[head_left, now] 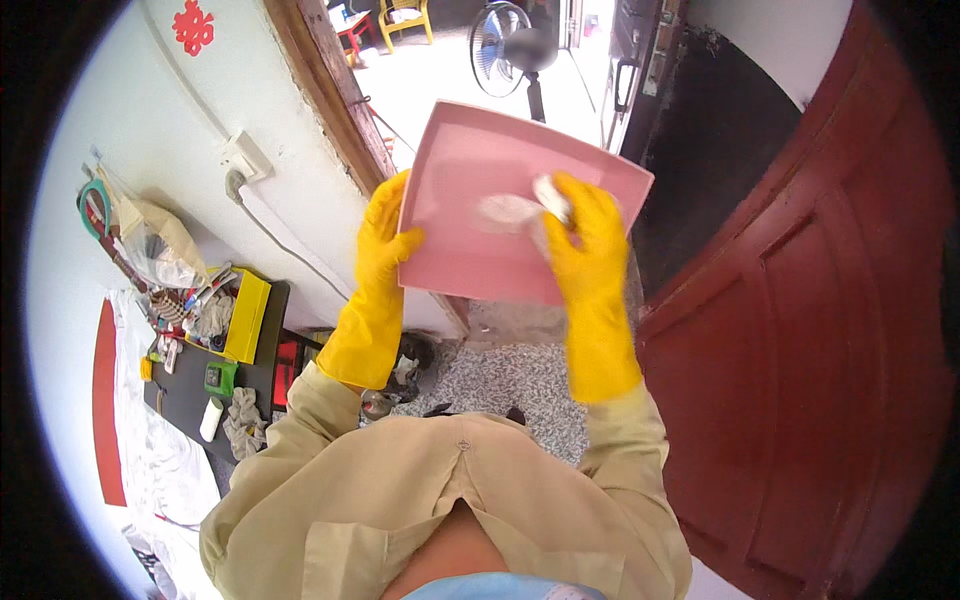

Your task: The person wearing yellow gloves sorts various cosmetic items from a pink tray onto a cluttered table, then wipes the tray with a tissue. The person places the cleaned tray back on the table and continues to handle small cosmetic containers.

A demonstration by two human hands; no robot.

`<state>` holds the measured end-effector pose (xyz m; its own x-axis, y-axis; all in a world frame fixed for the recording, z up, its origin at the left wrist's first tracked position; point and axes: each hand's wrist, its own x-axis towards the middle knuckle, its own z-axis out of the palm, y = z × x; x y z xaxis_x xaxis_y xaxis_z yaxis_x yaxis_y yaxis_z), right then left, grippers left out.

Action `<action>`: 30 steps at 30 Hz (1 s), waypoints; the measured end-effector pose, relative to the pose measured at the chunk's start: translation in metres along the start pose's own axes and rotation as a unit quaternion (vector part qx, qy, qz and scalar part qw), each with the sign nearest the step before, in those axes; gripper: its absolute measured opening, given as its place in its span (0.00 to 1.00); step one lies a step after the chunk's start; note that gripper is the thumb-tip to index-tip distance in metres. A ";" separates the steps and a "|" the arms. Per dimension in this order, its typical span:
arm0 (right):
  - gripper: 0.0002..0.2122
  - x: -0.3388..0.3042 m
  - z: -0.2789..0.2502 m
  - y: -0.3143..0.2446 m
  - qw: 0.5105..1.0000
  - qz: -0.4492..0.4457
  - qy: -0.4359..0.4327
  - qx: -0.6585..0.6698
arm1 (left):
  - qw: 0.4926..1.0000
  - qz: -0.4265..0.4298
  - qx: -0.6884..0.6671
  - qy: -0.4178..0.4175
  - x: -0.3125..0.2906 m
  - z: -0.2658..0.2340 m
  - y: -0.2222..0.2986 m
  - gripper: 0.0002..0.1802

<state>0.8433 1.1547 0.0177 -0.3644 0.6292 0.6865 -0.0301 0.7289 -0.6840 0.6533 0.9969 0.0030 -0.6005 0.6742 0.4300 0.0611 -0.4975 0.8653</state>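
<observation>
In yellow rubber gloves, both my hands are raised at a shallow pink box [460, 250], which hangs tilted in the air with its inside toward me. My left hand [384, 230] grips the box's left wall, thumb on the inner side and fingers behind. Inside the box, my right hand [592, 235] is closed on a small white wad [552, 197], perhaps tissue or cloth; its kind is unclear. Beside the wad, a blurred whitish patch [507, 210] shows against the pink bottom.
A dark red panelled door [800, 380] stands close on the right. Beyond the doorway is a standing fan [515, 50]. On the left, a dark table [180, 395] carries a yellow box [248, 315], a green clock-like device [220, 377] and a crumpled grey cloth [243, 425].
</observation>
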 end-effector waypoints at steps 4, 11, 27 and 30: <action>0.18 0.015 0.064 0.005 0.993 -0.029 0.073 -0.092 | 0.998 -0.049 -0.025 -0.043 -0.020 0.022 0.005 0.39; 0.17 -0.060 0.120 -0.041 0.960 -0.070 -0.260 -0.072 | 0.996 -0.058 -0.056 -0.032 -0.032 -0.017 0.007 0.36; 0.21 -0.028 0.122 -0.032 0.868 -0.321 -0.100 -0.365 | 0.990 -0.131 -0.021 -0.044 -0.041 -0.037 0.043 0.39; 0.20 -0.012 0.112 -0.033 0.891 -0.288 -0.105 -0.334 | 0.987 -0.153 0.022 -0.040 -0.056 -0.037 0.047 0.39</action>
<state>0.7443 1.0933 0.0044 -0.6355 0.0846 0.7675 0.2669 0.9568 0.1155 0.6604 0.9157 0.0096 -0.5313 0.8310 0.1650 -0.0776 -0.2416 0.9673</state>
